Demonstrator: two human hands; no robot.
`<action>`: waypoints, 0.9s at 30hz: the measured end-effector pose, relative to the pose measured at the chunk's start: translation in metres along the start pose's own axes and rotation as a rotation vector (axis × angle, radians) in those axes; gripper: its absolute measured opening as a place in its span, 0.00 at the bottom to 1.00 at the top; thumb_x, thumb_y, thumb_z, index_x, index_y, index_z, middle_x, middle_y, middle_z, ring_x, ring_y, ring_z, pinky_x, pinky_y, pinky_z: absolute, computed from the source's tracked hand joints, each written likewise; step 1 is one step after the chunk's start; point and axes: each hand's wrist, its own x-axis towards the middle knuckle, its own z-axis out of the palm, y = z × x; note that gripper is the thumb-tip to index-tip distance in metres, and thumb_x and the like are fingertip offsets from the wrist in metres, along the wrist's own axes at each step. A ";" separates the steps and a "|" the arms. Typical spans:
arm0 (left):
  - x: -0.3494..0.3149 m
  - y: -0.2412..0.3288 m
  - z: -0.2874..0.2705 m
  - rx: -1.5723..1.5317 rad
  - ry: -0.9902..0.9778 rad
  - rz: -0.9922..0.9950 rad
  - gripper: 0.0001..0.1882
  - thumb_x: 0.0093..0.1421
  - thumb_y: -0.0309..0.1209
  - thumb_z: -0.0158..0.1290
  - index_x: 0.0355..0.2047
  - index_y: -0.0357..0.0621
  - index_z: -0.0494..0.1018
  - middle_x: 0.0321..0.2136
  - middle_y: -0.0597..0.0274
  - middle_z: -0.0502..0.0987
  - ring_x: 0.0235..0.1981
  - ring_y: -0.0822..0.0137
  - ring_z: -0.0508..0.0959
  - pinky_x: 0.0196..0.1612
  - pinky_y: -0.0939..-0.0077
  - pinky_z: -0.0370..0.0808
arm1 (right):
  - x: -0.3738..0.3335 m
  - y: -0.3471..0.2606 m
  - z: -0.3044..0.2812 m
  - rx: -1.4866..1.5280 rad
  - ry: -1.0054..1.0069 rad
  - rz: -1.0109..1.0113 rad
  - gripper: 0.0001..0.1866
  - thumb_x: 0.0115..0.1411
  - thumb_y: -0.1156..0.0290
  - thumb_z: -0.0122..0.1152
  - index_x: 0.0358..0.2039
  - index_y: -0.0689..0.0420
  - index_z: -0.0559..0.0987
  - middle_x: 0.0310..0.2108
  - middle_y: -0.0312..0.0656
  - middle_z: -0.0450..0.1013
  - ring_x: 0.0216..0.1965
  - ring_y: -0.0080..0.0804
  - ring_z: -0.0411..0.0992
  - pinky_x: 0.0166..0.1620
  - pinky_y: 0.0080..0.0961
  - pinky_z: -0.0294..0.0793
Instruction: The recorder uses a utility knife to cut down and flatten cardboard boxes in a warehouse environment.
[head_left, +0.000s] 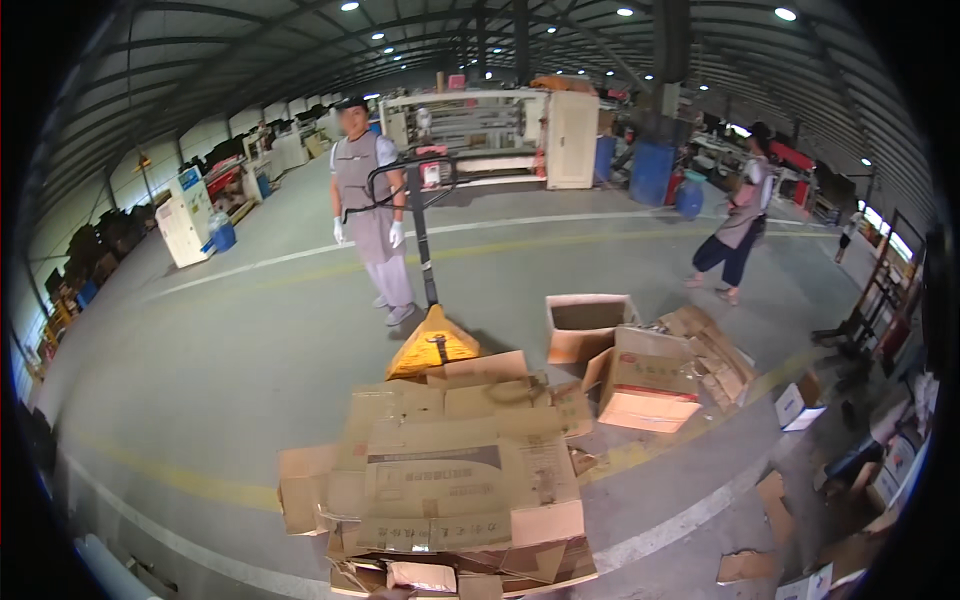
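Neither of my hands can be made out. A small brownish shape (390, 592) peeks in at the lower edge, and too little of it shows to tell what it is. Directly in front of me lies a pile of flattened cardboard boxes (430, 485), with loose flaps sticking out at its sides. Against its far end stands a yellow pallet jack (437, 345), its black handle (420, 240) upright. Whether the jack's forks run under the pile is hidden by the cardboard.
A person in an apron and white gloves (375, 200) stands behind the jack. To the right are an open carton (590, 315), another carton (650, 385) and folded cardboard (715, 360). Another person (738, 220) is farther right. Cardboard scraps (748, 566) lie at lower right.
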 end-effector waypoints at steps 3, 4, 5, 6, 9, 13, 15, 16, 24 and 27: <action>-0.025 0.079 -0.081 0.013 0.248 0.099 0.43 0.58 0.62 0.48 0.64 0.44 0.60 0.60 0.45 0.65 0.60 0.47 0.67 0.62 0.59 0.63 | -0.066 0.013 0.019 -0.052 -0.063 -0.097 0.22 0.55 0.54 0.57 0.43 0.56 0.77 0.40 0.56 0.76 0.45 0.53 0.73 0.48 0.44 0.73; -0.016 0.074 -0.076 -0.049 0.284 0.188 0.40 0.59 0.58 0.49 0.63 0.44 0.60 0.60 0.46 0.66 0.60 0.47 0.67 0.62 0.60 0.64 | -0.077 0.015 0.023 -0.126 -0.159 -0.181 0.21 0.55 0.55 0.57 0.43 0.56 0.78 0.39 0.56 0.76 0.44 0.53 0.73 0.47 0.44 0.74; -0.004 0.074 -0.068 -0.041 0.399 0.351 0.38 0.60 0.55 0.50 0.63 0.44 0.61 0.58 0.45 0.68 0.59 0.46 0.68 0.61 0.59 0.64 | -0.090 0.029 0.035 -0.124 -0.153 -0.179 0.21 0.55 0.55 0.57 0.43 0.56 0.78 0.39 0.56 0.76 0.44 0.53 0.73 0.47 0.44 0.74; -0.018 0.114 -0.080 0.100 0.330 0.293 0.37 0.61 0.55 0.49 0.62 0.44 0.62 0.58 0.45 0.69 0.58 0.46 0.68 0.60 0.59 0.65 | -0.104 0.067 0.061 -0.082 -0.157 -0.114 0.21 0.55 0.54 0.57 0.42 0.56 0.78 0.38 0.55 0.76 0.43 0.53 0.74 0.46 0.44 0.74; -0.047 0.160 -0.047 0.096 0.219 0.279 0.35 0.61 0.57 0.49 0.60 0.46 0.65 0.55 0.45 0.71 0.56 0.45 0.70 0.59 0.59 0.66 | -0.138 0.120 0.085 -0.036 -0.087 -0.044 0.19 0.55 0.55 0.57 0.39 0.55 0.79 0.35 0.55 0.77 0.40 0.54 0.75 0.44 0.45 0.75; -0.013 0.152 0.090 -0.014 0.113 0.136 0.41 0.55 0.63 0.50 0.60 0.48 0.66 0.56 0.48 0.71 0.58 0.49 0.70 0.60 0.60 0.65 | -0.228 0.163 0.098 0.133 0.173 -0.052 0.17 0.57 0.56 0.56 0.36 0.57 0.79 0.33 0.56 0.77 0.38 0.54 0.75 0.42 0.46 0.75; -0.056 0.224 0.144 0.018 0.098 0.104 0.42 0.54 0.64 0.51 0.61 0.50 0.66 0.58 0.49 0.70 0.59 0.49 0.69 0.61 0.60 0.63 | -0.290 0.202 0.135 0.239 0.244 0.007 0.14 0.57 0.59 0.55 0.34 0.57 0.79 0.32 0.54 0.76 0.36 0.52 0.75 0.40 0.44 0.75; -0.091 0.274 0.156 0.059 0.083 0.163 0.41 0.54 0.64 0.51 0.61 0.51 0.67 0.58 0.48 0.69 0.59 0.48 0.69 0.61 0.60 0.63 | -0.315 0.225 0.149 0.329 0.312 0.042 0.11 0.58 0.62 0.55 0.31 0.56 0.79 0.31 0.52 0.76 0.34 0.51 0.74 0.38 0.43 0.75; -0.054 0.416 0.206 0.192 0.049 1.027 0.31 0.59 0.50 0.50 0.59 0.49 0.66 0.58 0.47 0.68 0.57 0.52 0.70 0.59 0.60 0.66 | -0.465 0.287 0.214 0.487 0.234 0.385 0.15 0.57 0.58 0.55 0.36 0.57 0.78 0.34 0.51 0.77 0.38 0.50 0.75 0.42 0.42 0.75; -0.057 0.448 0.201 0.358 0.006 0.759 0.33 0.59 0.54 0.50 0.58 0.48 0.67 0.57 0.50 0.70 0.57 0.52 0.71 0.59 0.61 0.67 | -0.497 0.295 0.237 0.535 0.220 0.460 0.17 0.57 0.56 0.56 0.37 0.57 0.78 0.36 0.51 0.77 0.39 0.49 0.75 0.43 0.41 0.75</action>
